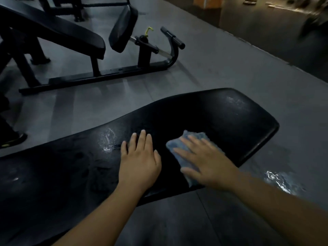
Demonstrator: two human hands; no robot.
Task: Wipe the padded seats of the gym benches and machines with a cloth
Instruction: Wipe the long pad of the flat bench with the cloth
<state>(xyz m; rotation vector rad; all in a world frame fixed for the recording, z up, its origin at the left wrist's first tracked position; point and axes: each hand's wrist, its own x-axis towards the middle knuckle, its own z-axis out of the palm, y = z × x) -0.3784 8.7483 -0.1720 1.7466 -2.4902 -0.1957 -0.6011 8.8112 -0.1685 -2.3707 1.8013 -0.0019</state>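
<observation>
I've got the desk (221, 112) running across in front of me, from lower left up to the right. My left grip (140, 162) lies flat on it, near the middle. My right grip (207, 164) is just to its right, flat on top of the cloth (174, 147), which lies on the desk. Behind the desk, across a strip of floor (213, 68), a second bench (71, 32) stands at upper left. A shoe (14, 140) is on the floor at the far left edge.
</observation>
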